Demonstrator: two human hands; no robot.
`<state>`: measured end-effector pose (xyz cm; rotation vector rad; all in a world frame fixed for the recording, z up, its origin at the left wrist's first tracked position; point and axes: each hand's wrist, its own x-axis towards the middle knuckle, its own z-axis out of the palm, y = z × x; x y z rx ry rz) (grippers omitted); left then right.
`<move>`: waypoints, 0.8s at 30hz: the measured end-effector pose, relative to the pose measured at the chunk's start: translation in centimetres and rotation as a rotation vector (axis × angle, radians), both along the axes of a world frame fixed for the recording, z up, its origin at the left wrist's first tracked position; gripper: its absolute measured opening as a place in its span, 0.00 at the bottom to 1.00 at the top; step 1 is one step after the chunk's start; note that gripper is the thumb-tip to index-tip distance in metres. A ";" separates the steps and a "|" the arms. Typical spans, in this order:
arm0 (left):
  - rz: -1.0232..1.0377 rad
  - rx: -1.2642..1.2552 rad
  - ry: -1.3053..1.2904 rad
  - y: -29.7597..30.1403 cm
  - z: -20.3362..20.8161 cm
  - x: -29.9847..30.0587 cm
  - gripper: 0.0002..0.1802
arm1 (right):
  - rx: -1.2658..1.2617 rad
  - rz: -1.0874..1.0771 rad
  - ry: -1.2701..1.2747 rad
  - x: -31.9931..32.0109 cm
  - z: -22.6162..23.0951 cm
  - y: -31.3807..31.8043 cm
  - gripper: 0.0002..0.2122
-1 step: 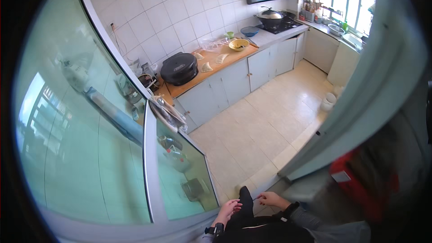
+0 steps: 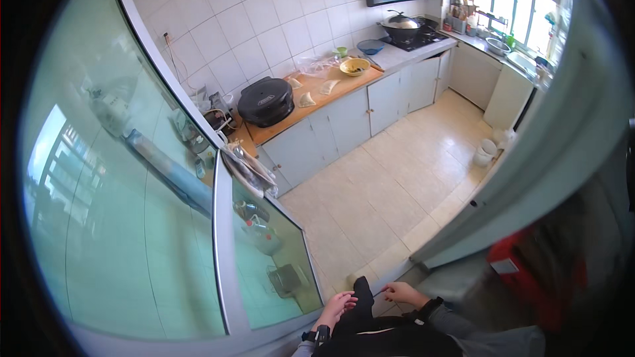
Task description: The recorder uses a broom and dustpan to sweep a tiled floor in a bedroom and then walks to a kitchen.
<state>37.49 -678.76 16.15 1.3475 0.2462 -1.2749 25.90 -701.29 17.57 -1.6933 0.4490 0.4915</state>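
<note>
My left hand [image 2: 339, 305] hangs low in front of my body beside my dark trouser leg [image 2: 362, 294], fingers loosely bent and apart, nothing visible in it. My right hand [image 2: 402, 293] is on the other side of that leg, also loosely bent and seemingly holding nothing. Both hands are apart from each other and from the kitchen things. On the counter across the floor sit a black round electric griddle [image 2: 266, 102], several pale folded dough pieces [image 2: 329, 86] on a wooden board [image 2: 297, 114], and a yellow bowl [image 2: 355, 67] with dark contents.
A glass door panel [image 2: 145, 225] in a metal frame stands on my left, and a pale door [image 2: 529, 178] on my right. Beyond the tiled floor [image 2: 390, 165] are a lidded wok [image 2: 401, 25] on a stove and a white jug-like container [image 2: 485, 151].
The view has shifted very slightly, revealing a little more of the far right counter past the door. My hands keep nearly the same pose.
</note>
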 end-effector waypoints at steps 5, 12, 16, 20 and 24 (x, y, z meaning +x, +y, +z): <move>-0.008 -0.048 -0.053 -4.9 0.2 13.7 0.13 | -0.137 -0.048 0.067 9.0 3.4 -5.3 0.13; -0.064 0.004 -0.119 -11.7 0.8 28.3 0.13 | -0.034 -0.288 0.081 20.3 4.1 -11.9 0.12; -0.046 0.002 -0.114 -14.8 -0.5 34.0 0.13 | 0.014 -0.250 0.104 26.0 0.8 -16.7 0.13; 0.051 0.048 -0.089 -16.7 -1.7 39.5 0.13 | -0.040 -0.167 0.145 33.4 -1.3 -21.9 0.13; 0.206 0.065 -0.119 -18.7 -1.4 44.7 0.13 | 0.046 -0.076 0.215 41.6 -3.1 -27.8 0.14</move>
